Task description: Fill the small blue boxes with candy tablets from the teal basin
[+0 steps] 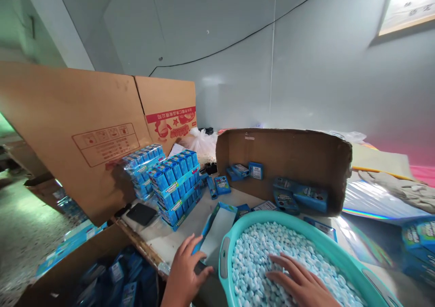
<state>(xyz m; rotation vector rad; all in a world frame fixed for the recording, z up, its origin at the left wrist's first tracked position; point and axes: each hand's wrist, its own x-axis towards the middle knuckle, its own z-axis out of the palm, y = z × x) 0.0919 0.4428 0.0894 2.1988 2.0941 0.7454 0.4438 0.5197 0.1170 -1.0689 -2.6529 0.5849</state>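
A turquoise plastic basin (pixel 292 217) full of small pale-blue and white candies (pixel 258 248) stands in front of me. My right hand (pixel 299 280) rests on the candies, fingers stretched out and slightly apart. Left of the basin, my left hand (pixel 186 271) has its fingers apart beside the near end of a long open display tray (pixel 219 227), white inside with blue edges. A small dark patch shows between thumb and fingers, too unclear to name. Behind the tray stand stacked display trays (pixel 176 189) packed with small blue candy boxes.
A brown carton (pixel 285 162) on its side holds several blue boxes. A tall cardboard carton (pixel 68 126) rises at left, near a black phone (pixel 142 213). Below the table edge, another carton (pixel 74 257) contains blue boxes. More blue packs (pixel 419 239) sit at far right.
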